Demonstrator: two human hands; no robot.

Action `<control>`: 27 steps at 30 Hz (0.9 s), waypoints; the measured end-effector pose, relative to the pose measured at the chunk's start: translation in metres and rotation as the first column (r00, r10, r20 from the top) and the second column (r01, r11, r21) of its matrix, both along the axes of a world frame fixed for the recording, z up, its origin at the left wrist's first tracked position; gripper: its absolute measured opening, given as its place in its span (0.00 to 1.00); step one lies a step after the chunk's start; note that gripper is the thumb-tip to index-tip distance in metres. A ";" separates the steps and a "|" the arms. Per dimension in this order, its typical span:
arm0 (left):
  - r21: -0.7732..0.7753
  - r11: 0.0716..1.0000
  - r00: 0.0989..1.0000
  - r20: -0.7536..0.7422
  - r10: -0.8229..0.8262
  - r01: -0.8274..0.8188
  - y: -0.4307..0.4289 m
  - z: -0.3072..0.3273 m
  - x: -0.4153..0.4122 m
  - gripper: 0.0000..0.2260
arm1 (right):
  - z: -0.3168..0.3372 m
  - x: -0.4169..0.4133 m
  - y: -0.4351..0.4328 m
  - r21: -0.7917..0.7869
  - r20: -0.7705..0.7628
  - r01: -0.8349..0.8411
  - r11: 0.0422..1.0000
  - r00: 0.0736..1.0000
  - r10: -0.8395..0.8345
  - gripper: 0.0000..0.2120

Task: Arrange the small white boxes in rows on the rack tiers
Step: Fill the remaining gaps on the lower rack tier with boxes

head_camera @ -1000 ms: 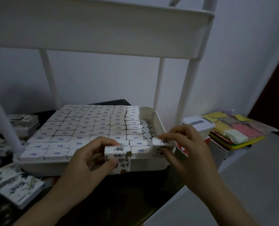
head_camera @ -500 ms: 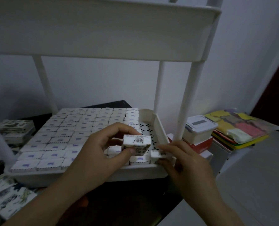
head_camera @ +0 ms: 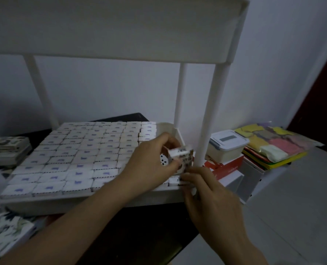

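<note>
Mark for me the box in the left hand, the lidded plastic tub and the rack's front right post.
held box (head_camera: 179, 151): head view, on its top face.
lidded plastic tub (head_camera: 228, 139): head view, on its lid.
front right post (head_camera: 211, 111): head view, mid-shaft.

- Nothing can be read with certainty.
- Dark print is seen on the held box (head_camera: 181, 153), but it is blurred.
- Purple marks on the rowed boxes (head_camera: 78, 167) cannot be deciphered.

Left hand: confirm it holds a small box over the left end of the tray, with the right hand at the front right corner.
Wrong end. The head view shows the left hand holding the small box over the right end of the tray; the right hand is at the front right corner.
</note>
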State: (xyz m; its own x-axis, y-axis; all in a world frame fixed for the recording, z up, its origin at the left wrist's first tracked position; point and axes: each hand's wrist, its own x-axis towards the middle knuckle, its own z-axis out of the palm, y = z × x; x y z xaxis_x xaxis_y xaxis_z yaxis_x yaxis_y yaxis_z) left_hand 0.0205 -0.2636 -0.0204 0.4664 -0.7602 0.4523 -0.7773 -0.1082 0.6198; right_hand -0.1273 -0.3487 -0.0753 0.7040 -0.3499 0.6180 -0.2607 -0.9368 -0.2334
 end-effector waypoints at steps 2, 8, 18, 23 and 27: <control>0.133 0.991 0.999 0.041 -0.021 0.015 -0.002 -0.004 0.004 0.15 | -0.001 0.000 0.001 -0.023 0.016 0.019 1.000 1.000 -0.018 0.12; 0.257 0.965 0.976 0.193 -0.098 0.046 -0.003 -0.011 0.015 0.13 | -0.008 0.001 0.000 0.047 0.079 -0.024 0.999 0.997 0.021 0.18; 0.146 0.989 0.962 0.269 -0.038 -0.002 0.042 -0.011 0.006 0.18 | 0.011 0.029 0.022 0.086 0.225 -0.154 0.984 0.965 0.132 0.15; -0.024 0.983 0.934 0.309 0.179 -0.180 0.140 -0.019 0.013 0.12 | 0.023 0.058 0.075 0.127 0.199 -0.373 0.919 0.917 0.345 0.08; -0.026 0.908 0.854 0.329 0.403 -0.419 0.227 -0.034 0.025 0.13 | 0.018 0.085 0.127 0.176 0.050 -0.553 0.814 0.831 0.554 0.07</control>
State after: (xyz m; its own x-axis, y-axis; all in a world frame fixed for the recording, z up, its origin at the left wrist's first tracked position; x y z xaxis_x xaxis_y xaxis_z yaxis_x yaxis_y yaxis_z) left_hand 0.0451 -0.0370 -0.0541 0.5766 -0.5543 0.6003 -0.8101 -0.4834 0.3318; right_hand -0.0426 -0.2212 -0.0577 0.8137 -0.0024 0.5813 0.2885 -0.8664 -0.4075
